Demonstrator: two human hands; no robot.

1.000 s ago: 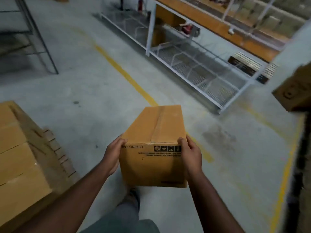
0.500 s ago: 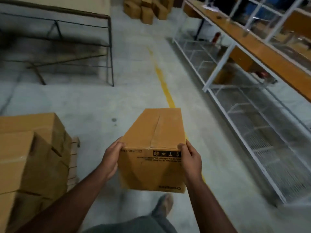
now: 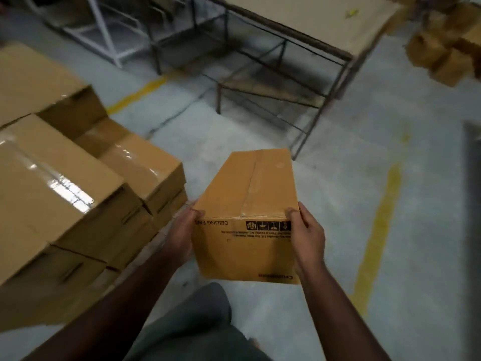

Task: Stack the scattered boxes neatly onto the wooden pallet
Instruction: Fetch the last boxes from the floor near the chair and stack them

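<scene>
now turned toward stacked boxes (image 3: 78, 183), which sit closer; left hand (image 3: 182, 235) and right hand (image 3: 308, 234) clasping carried box (image 3: 250, 217), placement likely next.

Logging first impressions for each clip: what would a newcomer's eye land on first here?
First, the long cardboard box at centre, held above the concrete floor, with the left hand and right hand gripping its near corners. Next, the stack of taped boxes filling the left side. Behind stands a metal-framed table, with blurred loose boxes at top right.
</scene>
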